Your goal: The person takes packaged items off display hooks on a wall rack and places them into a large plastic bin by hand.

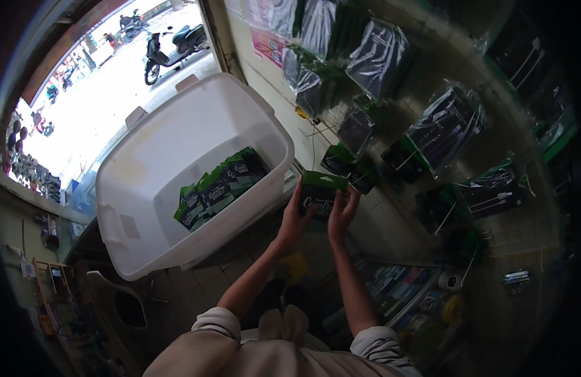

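Both my hands hold a flat black packet [320,191] with a green top strip, a hang hole and white script lettering. My left hand [292,217] grips its left edge. On the opposite edge, the fingers of my right hand [342,217] are closed. To the left of my hands is a large white plastic bin [190,122]. Several similar black and green packets [218,187] lie overlapping in a row on its bottom. Just beyond the held packet, more green and black packets [344,164] hang on a wall hook.
Clear-wrapped dark packages [378,56] hang from metal hooks along the wall at right. A shelf of boxed goods [397,286] stands low at right. Beyond the bright doorway a scooter [174,51] is parked. A white chair [117,295] is at lower left.
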`<state>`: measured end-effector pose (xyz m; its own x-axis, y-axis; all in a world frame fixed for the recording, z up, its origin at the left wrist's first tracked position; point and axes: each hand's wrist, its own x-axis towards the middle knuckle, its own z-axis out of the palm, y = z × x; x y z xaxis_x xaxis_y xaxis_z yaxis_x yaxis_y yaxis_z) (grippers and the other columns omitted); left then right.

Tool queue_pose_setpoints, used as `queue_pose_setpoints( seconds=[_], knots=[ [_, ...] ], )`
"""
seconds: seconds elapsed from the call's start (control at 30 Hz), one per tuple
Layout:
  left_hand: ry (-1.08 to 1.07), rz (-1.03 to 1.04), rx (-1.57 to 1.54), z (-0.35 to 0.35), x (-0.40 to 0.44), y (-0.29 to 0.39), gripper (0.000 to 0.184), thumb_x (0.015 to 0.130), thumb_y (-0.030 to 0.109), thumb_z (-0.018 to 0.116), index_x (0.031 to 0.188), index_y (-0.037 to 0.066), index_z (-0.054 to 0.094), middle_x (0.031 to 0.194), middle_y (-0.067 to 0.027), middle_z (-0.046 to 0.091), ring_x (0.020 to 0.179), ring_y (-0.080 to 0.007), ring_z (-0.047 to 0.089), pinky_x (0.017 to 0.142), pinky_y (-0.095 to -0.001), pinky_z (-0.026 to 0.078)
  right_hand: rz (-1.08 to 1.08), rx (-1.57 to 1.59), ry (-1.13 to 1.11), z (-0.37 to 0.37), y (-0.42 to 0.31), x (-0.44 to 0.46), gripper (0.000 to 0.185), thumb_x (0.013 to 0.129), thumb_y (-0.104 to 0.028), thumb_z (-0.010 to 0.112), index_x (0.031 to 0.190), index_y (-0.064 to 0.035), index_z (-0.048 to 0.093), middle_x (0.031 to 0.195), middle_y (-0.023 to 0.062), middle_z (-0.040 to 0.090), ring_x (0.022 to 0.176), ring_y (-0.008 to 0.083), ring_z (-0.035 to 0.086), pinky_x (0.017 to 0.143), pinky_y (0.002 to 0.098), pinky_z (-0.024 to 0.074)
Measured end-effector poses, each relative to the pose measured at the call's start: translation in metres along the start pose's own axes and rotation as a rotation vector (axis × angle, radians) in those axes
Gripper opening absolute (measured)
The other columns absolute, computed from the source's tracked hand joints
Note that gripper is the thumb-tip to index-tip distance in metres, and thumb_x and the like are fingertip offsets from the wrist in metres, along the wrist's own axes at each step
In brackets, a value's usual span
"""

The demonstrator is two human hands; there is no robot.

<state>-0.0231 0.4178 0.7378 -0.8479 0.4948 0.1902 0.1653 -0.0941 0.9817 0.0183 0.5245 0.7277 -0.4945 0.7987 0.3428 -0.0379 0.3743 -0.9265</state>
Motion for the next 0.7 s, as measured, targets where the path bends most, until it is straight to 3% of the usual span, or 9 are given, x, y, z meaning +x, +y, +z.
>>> queue_pose_setpoints(
  seconds=[0.23,0.4,0.53,0.6,0.63,0.7],
  knots=[
    [0.337,0.115,0.121,-0.082,-0.001,0.067,0.07,0.076,0.001,0.055,0.133,0.01,0.016,0.123,-0.0173,0.039,0.108,-0.0221,0.044,0.088,-0.0313,0.037,-0.095,0.228,-0.298,0.084,-0.084,-0.001,0.024,0.086,-0.014,0.044,0.107,-0.0024,0.046,0.093,0.0085,0.044,0.082,0.0167,0.047,0.069,0.0293,0.0403],
    [0.574,0.178,0.215,-0.156,0.0,0.056,0.067,0.077,0.006,0.055,0.132,0.011,0.018,0.113,-0.0181,0.047,0.101,-0.0241,0.049,0.084,-0.0318,0.039,-0.068,0.325,-0.589,0.15,-0.113,-0.024,0.032,0.087,-0.018,0.045,0.116,-0.0042,0.04,0.095,0.0064,0.045,0.08,0.0117,0.043,0.072,0.0264,0.039],
    [0.712,0.037,0.025,-0.205,0.01,0.035,0.065,0.077,0.004,0.054,0.131,0.009,0.018,0.108,-0.0184,0.049,0.097,-0.0237,0.051,0.081,-0.033,0.041,-0.056,0.296,-0.758,0.204,-0.099,-0.036,0.034,0.085,-0.014,0.048,0.117,-0.0037,0.039,0.091,0.0057,0.042,0.073,0.01,0.045,0.061,0.0234,0.0428],
    [0.727,0.045,0.201,-0.23,0.016,0.02,0.062,0.079,0.004,0.052,0.13,0.005,0.017,0.108,-0.0159,0.048,0.093,-0.0187,0.051,0.079,-0.0286,0.043,-0.093,0.268,-0.837,0.231,-0.096,-0.04,0.034,0.085,-0.013,0.048,0.116,-0.0033,0.04,0.088,0.0053,0.043,0.069,0.0095,0.045,0.059,0.0233,0.0425],
    [0.728,-0.04,0.158,-0.24,0.017,0.015,0.064,0.077,0.003,0.054,0.13,0.003,0.017,0.11,-0.021,0.047,0.101,-0.0274,0.049,0.084,-0.0339,0.039,-0.147,0.213,-0.839,0.246,-0.091,-0.042,0.033,0.084,-0.01,0.049,0.114,-0.0024,0.041,0.086,0.0061,0.044,0.066,0.0102,0.046,0.057,0.0237,0.0419],
    [0.721,-0.058,0.254,-0.265,0.024,-0.009,0.066,0.076,0.004,0.054,0.13,0.002,0.016,0.112,-0.0228,0.044,0.102,-0.03,0.047,0.086,-0.0354,0.038,-0.166,0.151,-0.885,0.275,-0.078,-0.044,0.033,0.083,-0.009,0.049,0.114,-0.002,0.041,0.086,0.0067,0.044,0.065,0.0111,0.047,0.057,0.0245,0.0418]
  ],
)
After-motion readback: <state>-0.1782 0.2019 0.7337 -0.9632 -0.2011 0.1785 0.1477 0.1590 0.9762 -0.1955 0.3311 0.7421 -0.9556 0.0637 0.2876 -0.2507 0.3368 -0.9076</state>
